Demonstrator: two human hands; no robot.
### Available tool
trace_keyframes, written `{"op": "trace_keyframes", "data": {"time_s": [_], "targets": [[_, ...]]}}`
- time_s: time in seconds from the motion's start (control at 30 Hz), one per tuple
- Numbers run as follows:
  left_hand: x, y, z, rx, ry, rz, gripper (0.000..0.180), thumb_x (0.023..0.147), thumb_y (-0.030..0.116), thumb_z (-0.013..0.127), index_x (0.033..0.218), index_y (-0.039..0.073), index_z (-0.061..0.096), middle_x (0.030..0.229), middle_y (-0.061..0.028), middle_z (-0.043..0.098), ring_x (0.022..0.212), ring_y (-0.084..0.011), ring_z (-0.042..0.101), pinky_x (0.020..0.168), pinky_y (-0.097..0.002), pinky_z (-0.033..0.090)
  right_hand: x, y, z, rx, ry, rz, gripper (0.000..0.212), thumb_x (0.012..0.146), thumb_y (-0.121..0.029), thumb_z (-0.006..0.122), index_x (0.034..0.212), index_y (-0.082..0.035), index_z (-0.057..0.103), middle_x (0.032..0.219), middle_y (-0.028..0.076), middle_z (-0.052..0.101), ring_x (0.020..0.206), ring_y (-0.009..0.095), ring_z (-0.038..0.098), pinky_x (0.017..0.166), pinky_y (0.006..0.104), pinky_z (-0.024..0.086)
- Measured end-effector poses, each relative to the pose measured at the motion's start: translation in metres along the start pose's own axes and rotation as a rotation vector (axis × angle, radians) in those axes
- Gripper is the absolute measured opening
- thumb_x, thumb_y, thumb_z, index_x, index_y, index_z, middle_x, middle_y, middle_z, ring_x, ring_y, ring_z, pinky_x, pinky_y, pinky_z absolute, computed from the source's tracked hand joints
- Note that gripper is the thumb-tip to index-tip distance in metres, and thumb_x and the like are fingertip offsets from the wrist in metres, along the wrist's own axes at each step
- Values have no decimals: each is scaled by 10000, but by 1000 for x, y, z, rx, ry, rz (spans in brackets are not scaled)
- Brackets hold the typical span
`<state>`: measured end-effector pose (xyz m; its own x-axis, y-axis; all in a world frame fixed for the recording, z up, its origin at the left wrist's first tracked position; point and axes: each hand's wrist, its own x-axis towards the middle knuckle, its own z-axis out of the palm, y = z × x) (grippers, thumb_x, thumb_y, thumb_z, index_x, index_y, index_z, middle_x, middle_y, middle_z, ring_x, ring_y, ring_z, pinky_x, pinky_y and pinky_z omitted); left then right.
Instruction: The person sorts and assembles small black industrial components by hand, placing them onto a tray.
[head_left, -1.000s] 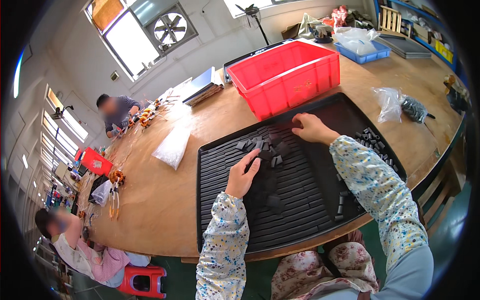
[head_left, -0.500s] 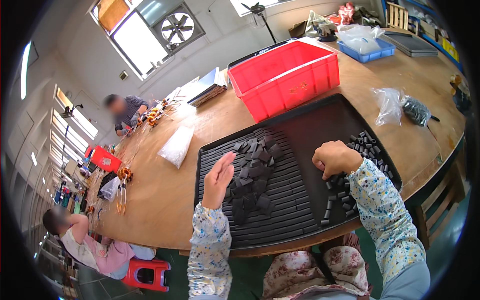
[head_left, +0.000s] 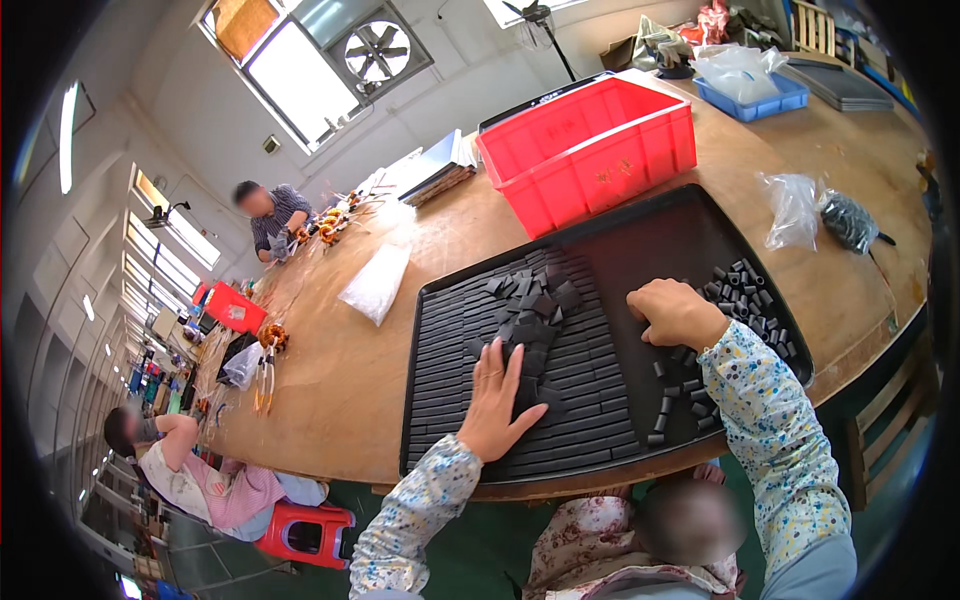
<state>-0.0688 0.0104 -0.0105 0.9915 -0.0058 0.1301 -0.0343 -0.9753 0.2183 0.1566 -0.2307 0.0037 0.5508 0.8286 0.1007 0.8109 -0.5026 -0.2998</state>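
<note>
On the table [head_left: 320, 380], the left hand [head_left: 492, 403] lies spread over loose black pieces [head_left: 538, 304] in a tray [head_left: 640, 250]; they look light, best pinched by their edges. The right hand [head_left: 670, 312] curls, hold unclear, beside probably stiff black tubes [head_left: 741, 293].

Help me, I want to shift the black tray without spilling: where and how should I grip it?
Likely best by the raised rim of the black tray, one hand at its left end and one at its right, coming from outside. It lies flat, wide and shallow, with loose flat pieces and short tubes on it, so keep it level.
</note>
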Motion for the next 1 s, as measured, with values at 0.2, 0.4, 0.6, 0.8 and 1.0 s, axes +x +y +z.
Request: {"op": "trace_keyframes", "data": {"time_s": [0.2, 0.4, 0.6, 0.8, 1.0], "targets": [[53, 6, 13, -264, 249, 142, 828, 957, 336, 530, 1524, -1, 30, 1581, -253, 3, 1476, -381, 16, 1180, -458, 55, 8, -9, -1, 284, 31, -124, 218, 634, -129, 772, 776, -59, 623, 835, 136, 662, 859, 344, 639, 728, 447, 514], [51, -68, -38, -305, 372, -58, 484, 815, 282, 725, 1250, 104, 609, 1238, -108, 616, 1205, -302, 483, 1070, -390, 313, -5, -2, -20, 108, -144, -29, 195, 674, -103, 755, 795, -67, 608, 829, 115, 631, 855, 344, 617, 738, 441, 493], [29, -108, -15, -77, 346, -105, 398, 728, 153, 775, 1120, 164, 703, 1081, -48, 634, 1025, -271, 523, 958, -378, 404, 8, -7, -1, 181, 100, -181, 161, 688, -51, 709, 813, -56, 608, 861, 125, 606, 837, 375, 600, 739, 443, 491], [46, -103, -30, -324, 200, -234, 245, 752, 47, 763, 877, 73, 554, 891, -45, 593, 767, -145, 553, 638, -294, 478, 10, -40, 3, 656, 221, -283, 161, 730, 4, 707, 825, -21, 580, 843, 111, 606, 775, 300, 631, 680, 378, 507], [83, -27, -39, -1202, 253, -176, 171, 870, 55, 684, 878, 59, 513, 852, -27, 587, 717, -90, 606, 610, -205, 478, 11, -51, 23, 763, 192, -304, 193, 757, -8, 748, 853, -21, 580, 765, 70, 598, 674, 160, 592, 637, 297, 491]]}}
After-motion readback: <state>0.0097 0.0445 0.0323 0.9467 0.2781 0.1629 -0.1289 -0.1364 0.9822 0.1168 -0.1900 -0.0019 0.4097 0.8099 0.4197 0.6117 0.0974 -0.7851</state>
